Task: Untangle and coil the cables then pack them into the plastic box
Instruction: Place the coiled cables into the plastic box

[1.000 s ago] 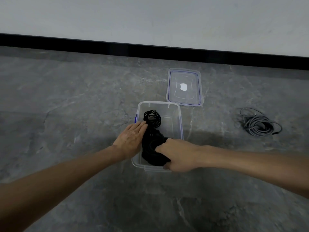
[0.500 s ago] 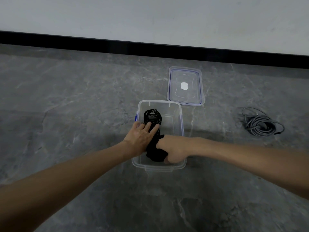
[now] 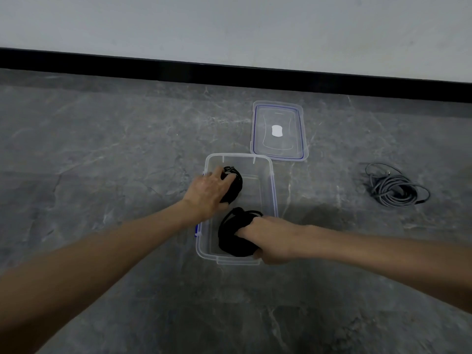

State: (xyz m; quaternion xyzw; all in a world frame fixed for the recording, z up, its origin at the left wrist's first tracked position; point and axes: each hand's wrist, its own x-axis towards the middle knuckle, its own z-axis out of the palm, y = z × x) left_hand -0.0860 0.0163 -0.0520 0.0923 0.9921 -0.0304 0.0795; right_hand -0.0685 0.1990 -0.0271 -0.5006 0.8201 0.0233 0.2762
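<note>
Left hand [image 3: 208, 191] presses spread fingers on the far black coil [image 3: 235, 186] inside the plastic box [image 3: 272, 185]; right hand [image 3: 270, 241] fingers curl around the near black coil [image 3: 229, 236]

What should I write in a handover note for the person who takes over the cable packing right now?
Left hand: inside the plastic box, pressing on the smaller black coil at the far end.
Right hand: gripping the larger black coil at the near end of the box.
Done: both black cables are coiled and in the box.
Left: the grey cable lies on the floor to the right of the box, only loosely bundled; coil it and pack it.
The lid lies on the floor beyond the box, not yet fitted.
</note>
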